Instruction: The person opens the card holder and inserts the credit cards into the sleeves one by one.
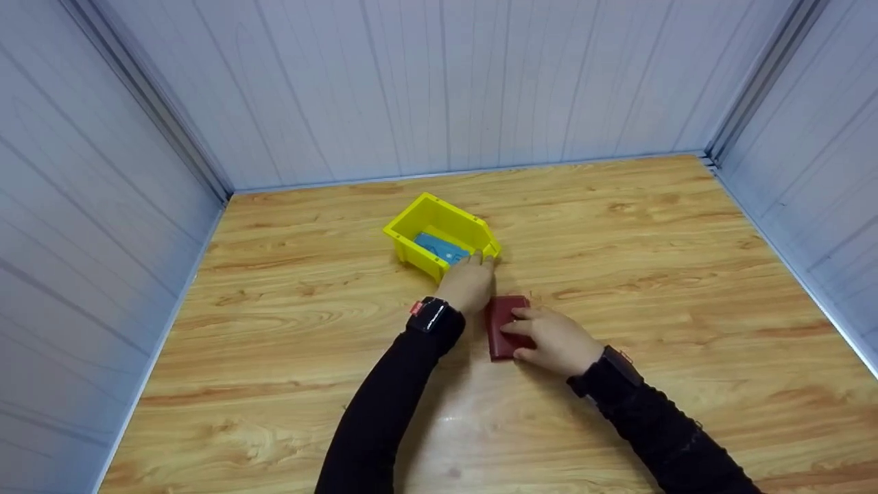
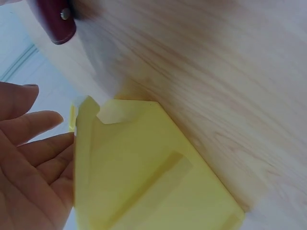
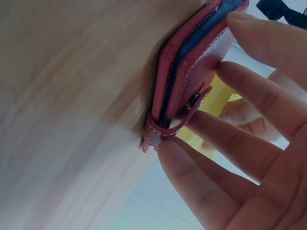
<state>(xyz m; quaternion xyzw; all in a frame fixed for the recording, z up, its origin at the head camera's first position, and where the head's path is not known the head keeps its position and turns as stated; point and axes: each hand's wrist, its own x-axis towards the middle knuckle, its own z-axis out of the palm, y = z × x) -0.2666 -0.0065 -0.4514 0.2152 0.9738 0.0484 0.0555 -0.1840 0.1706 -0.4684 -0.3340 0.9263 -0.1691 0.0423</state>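
We look over a wood-grain tabletop point(image 1: 274, 343); on it stands a yellow bin point(image 1: 446, 218), and a dark red wallet point(image 1: 501, 312) lies nearer us than that bin, just beside it.

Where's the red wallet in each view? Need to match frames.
Head: red wallet right of and below centre, partly under the right hand.
Left wrist: wallet in the top-left corner, cut off by the top edge.
Right wrist: wallet upper right of centre, touched by fingers.
Shared landmark: yellow bin.
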